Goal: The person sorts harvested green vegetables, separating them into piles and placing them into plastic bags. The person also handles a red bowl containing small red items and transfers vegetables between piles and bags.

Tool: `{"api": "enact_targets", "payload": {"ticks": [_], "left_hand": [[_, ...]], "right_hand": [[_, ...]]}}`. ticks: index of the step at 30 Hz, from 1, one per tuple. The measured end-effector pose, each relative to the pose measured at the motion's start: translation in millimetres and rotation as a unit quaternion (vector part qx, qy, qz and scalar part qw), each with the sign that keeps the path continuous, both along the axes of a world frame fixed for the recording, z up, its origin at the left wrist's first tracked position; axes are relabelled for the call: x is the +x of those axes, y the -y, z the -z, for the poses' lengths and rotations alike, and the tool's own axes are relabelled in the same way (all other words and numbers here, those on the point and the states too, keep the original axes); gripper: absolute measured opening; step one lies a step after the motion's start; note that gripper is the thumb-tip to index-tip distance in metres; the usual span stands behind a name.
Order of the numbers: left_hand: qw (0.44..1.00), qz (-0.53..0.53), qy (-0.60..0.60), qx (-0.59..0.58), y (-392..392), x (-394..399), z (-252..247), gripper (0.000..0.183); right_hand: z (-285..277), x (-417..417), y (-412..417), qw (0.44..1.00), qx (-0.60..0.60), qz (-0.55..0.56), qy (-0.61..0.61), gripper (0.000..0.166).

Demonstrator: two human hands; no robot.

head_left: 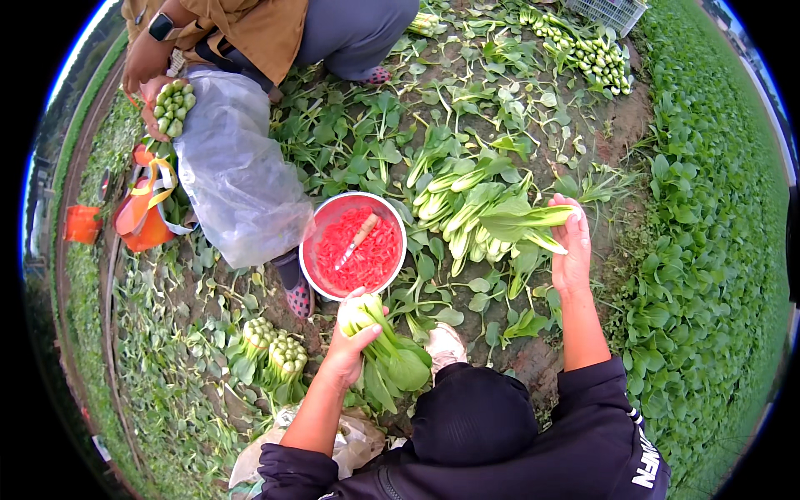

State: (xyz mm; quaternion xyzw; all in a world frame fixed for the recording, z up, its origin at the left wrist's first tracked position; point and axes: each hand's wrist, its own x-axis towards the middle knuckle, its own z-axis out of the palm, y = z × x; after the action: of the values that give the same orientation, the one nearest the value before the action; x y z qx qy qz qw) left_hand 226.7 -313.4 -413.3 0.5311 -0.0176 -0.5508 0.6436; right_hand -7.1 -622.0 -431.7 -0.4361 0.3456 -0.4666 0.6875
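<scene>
My left hand (351, 342) grips a bunch of leafy greens (400, 362), pale stem ends up and leaves hanging toward me. On the right, my right hand (572, 250) holds a leafy green (531, 219) by its pale base, its leaf pointing left. Below that leaf lies a loose pile of cut greens (462, 194) on the ground. Just beyond my left hand stands a white-rimmed bowl (403, 250) full of red bands (375, 253). A knife (357, 240) with a wooden handle rests on the bands.
Two tied bunches (286, 356) stand at the left, near a plastic bag (359, 437). A co-worker (250, 37) crouches at upper left, holding a bunch (174, 107). More bunches (600, 62) lie near a crate (609, 14). Growing greens (700, 250) border the right; an orange bucket (83, 224) stands far left.
</scene>
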Motion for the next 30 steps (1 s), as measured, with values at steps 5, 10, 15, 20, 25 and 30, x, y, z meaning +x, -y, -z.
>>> {"api": "enact_targets", "payload": {"ticks": [5,10,15,20,25,30], "left_hand": [[1.0,0.004,-0.012,-0.013,5.2,-1.9,-6.0,0.079],[1.0,0.008,0.01,-0.008,2.9,-2.3,-1.8,0.08],[0.986,0.122,0.114,-0.005,14.2,-10.8,-10.4,0.091],[0.98,0.16,0.116,-0.014,21.3,-15.3,-14.9,0.092],[0.988,0.117,0.1,0.021,8.4,-13.6,-1.1,0.092],[0.987,0.119,0.099,0.031,9.7,-6.4,3.6,0.091]], "right_hand": [[13.1,-31.3,0.7,0.979,0.148,-0.055,0.126,0.041],[20.3,3.8,-12.4,0.996,0.064,-0.061,-0.003,0.04],[7.9,31.2,-19.7,0.986,0.085,-0.074,0.121,0.044],[13.0,36.9,-0.6,0.978,0.134,-0.085,0.133,0.044],[38.5,108.7,8.6,0.861,-0.21,-0.104,-0.451,0.03],[110.7,171.1,5.3,0.532,-0.567,-0.29,-0.559,0.021]]}}
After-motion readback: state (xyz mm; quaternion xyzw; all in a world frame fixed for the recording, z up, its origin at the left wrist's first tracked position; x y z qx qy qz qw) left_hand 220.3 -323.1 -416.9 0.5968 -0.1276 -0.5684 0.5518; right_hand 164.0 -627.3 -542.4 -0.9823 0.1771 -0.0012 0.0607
